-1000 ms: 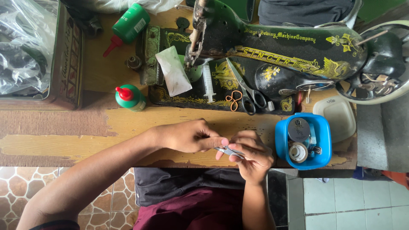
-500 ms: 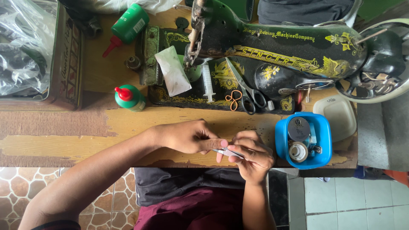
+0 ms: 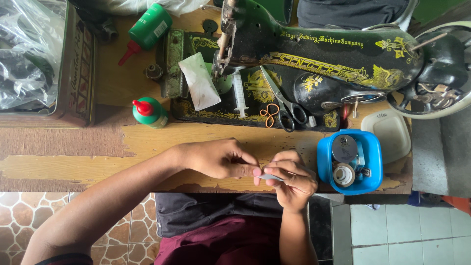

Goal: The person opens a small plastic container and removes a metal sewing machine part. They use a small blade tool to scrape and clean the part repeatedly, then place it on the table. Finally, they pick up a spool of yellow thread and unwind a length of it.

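Observation:
My left hand (image 3: 221, 159) and my right hand (image 3: 292, 179) meet at the front edge of the worn wooden table (image 3: 73, 152). Together their fingertips pinch a small thin pale object (image 3: 268, 176); what it is I cannot tell. Both hands are closed around it, with the left thumb and forefinger touching the right fingers. Just right of my right hand stands a blue plastic tub (image 3: 349, 162) holding round metal parts.
A black sewing machine (image 3: 319, 64) with gold ornament fills the back. On its bed lie scissors (image 3: 284, 105), a syringe (image 3: 239, 93) and a white packet (image 3: 198, 81). Two green bottles with red caps (image 3: 149, 112) (image 3: 147, 29) stand to the left, a tin with plastic bags (image 3: 44, 64) beyond.
The hands hold almost still; only the fingers shift slightly on the small object.

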